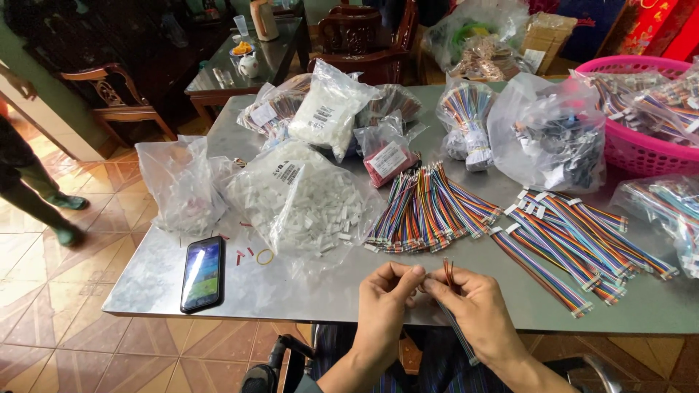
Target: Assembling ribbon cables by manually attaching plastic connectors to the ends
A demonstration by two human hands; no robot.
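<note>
— Hands?

— Two, both low at the near edge of the grey metal tabletop (145, 284). Left hand (386, 302) with thumb and forefinger pinched together, grip closed on something too small to make out. Right hand (473, 309) with grip closed on one thin wire harness (449, 273), its red and dark strands sticking up above the fingers, the rest trailing down past the tabletop edge. Fingertips of the two hands nearly touching.

— Loose wires on the tabletop?

— Two heaps. One fanned bundle of rainbow ribbon cables (429, 211) just beyond the hands; one spread of longer harnesses with white connectors (575, 247) to the right of it.

— Bags?

— One big clear bag of white plastic connectors (306, 204) left of the bundle, one nearly empty clear bag (178, 185) further left, one small bag of red parts (389, 160) behind. Several more at the back, exact count hard to tell.

— Anything else?

— One black smartphone (202, 273) lying flat near the left edge, one yellow rubber band (265, 256) beside it, one pink plastic basket (641, 109) full of bagged wires at far right.
</note>
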